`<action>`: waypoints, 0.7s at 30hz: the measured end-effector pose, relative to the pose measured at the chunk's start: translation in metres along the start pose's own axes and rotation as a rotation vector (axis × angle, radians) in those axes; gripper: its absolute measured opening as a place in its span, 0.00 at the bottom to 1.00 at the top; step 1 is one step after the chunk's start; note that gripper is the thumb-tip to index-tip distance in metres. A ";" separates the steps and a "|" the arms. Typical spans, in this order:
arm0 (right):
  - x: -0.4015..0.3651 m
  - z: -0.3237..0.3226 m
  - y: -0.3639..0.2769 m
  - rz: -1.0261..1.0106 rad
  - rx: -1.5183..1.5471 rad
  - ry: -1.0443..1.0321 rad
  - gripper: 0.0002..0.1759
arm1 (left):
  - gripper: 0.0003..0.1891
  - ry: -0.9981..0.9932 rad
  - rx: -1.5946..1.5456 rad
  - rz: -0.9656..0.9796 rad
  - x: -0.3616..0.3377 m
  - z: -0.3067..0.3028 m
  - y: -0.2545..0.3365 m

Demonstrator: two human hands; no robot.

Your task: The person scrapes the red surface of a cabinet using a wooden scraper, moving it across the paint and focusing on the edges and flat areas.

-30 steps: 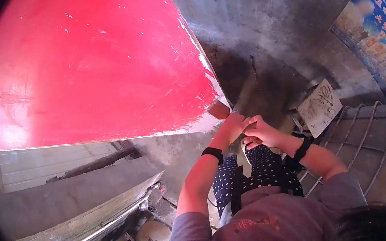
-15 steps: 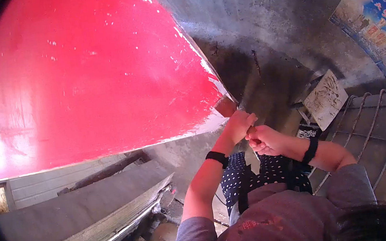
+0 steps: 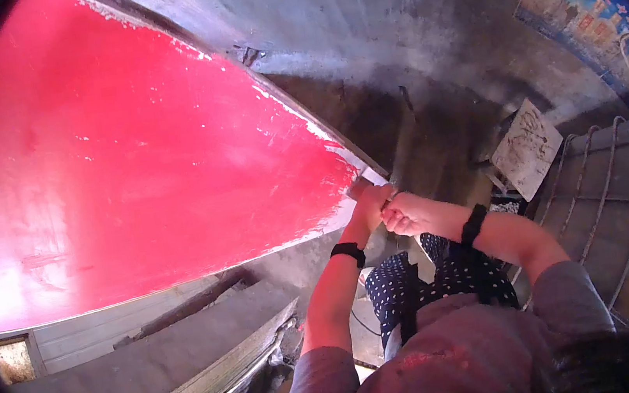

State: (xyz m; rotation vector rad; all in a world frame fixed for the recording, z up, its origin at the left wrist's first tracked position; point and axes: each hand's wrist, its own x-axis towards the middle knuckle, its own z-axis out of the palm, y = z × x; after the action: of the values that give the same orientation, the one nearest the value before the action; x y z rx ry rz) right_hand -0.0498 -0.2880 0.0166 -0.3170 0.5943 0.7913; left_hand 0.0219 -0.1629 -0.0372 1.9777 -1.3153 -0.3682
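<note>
A large glossy red panel [image 3: 139, 171] fills the left and middle of the view, tilted, with its lower right corner ending in a small brown block [image 3: 360, 187]. My left hand [image 3: 369, 209] is curled at that corner, just below the block and touching the panel's edge. Pressed against it is my right hand [image 3: 405, 215], closed in a fist. Something small and pale shows between the two hands, but I cannot make out what it is. Both wrists carry black bands. My grey shirt and dotted dark trousers show below.
A stained grey concrete wall [image 3: 405, 36] rises behind the panel. At the right are a bent wire grid [image 3: 604, 192], a scribbled white board [image 3: 526, 147] and a blue poster [image 3: 590, 13]. A grey ledge with a metal edge [image 3: 139, 367] runs along the lower left.
The view has tilted, so the red panel now sits lower and further left. Both hands have closed in together at the panel's corner, the right fist now touching the left hand.
</note>
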 end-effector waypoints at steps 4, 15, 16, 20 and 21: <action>-0.015 0.002 0.018 -0.035 -0.032 0.047 0.06 | 0.07 -0.112 0.022 -0.033 -0.002 -0.001 0.012; -0.009 -0.009 0.027 -0.043 -0.170 0.086 0.08 | 0.09 -0.004 -0.032 0.070 -0.013 0.012 0.009; 0.001 -0.019 0.032 -0.048 -0.089 0.075 0.08 | 0.10 -0.044 0.034 -0.017 -0.015 0.016 0.004; -0.007 -0.005 0.037 -0.082 -0.133 0.102 0.08 | 0.08 -0.099 0.073 -0.038 -0.014 0.013 0.002; -0.024 0.005 0.038 -0.100 -0.184 0.036 0.08 | 0.08 -0.096 0.079 -0.036 -0.010 0.005 0.011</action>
State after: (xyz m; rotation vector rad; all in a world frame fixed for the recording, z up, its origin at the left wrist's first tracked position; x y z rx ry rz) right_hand -0.0894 -0.2739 0.0333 -0.5270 0.5355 0.7467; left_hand 0.0074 -0.1582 -0.0348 2.0744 -1.3745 -0.4386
